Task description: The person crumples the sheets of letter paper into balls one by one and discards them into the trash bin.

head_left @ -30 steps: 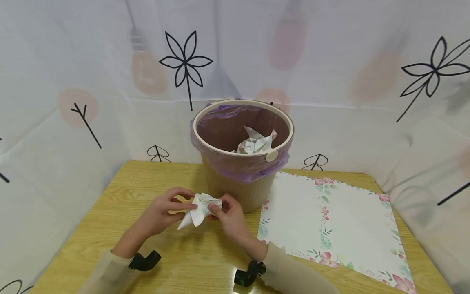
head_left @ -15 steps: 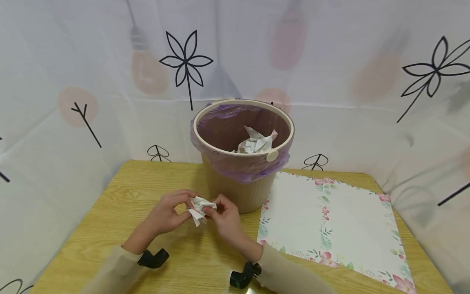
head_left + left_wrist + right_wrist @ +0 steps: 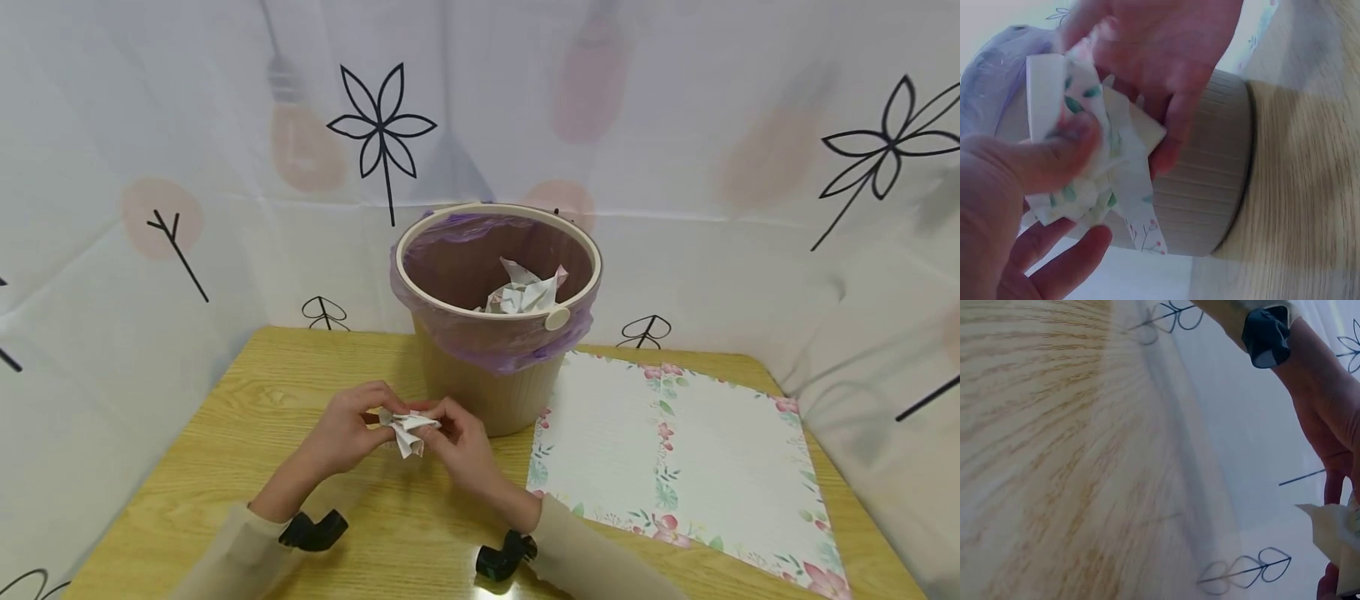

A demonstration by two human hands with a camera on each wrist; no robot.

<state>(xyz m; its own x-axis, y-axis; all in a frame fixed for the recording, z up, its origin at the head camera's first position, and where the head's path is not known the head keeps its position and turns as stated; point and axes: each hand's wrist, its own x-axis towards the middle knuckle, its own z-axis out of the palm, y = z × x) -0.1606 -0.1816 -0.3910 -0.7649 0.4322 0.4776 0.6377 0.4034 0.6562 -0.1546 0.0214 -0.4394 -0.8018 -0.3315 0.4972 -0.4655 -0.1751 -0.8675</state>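
Observation:
A crumpled sheet of floral paper (image 3: 408,425) is between both hands, in front of the trash bin (image 3: 472,383). My left hand (image 3: 341,433) pinches its left side, thumb on top in the left wrist view, where green leaves and small red berries show on the paper (image 3: 1138,181). On the other side my right hand (image 3: 461,446) grips it with thumb and curled fingers. The right wrist view catches only a pale corner of the paper (image 3: 1329,528) at its right edge. Inside the bin lies more crumpled floral paper (image 3: 521,292).
A purple plastic liner (image 3: 487,346) hangs over the bin's rim. Flat floral-bordered sheets (image 3: 720,467) lie on the wooden table (image 3: 300,375) to the right. Behind stands a white printed curtain (image 3: 675,125). Each wrist carries a black camera mount (image 3: 315,531).
The paper has been squeezed into a smaller wad; its long white point at lower left is folded in. The left hand has shifted slightly right, closer to the right hand.

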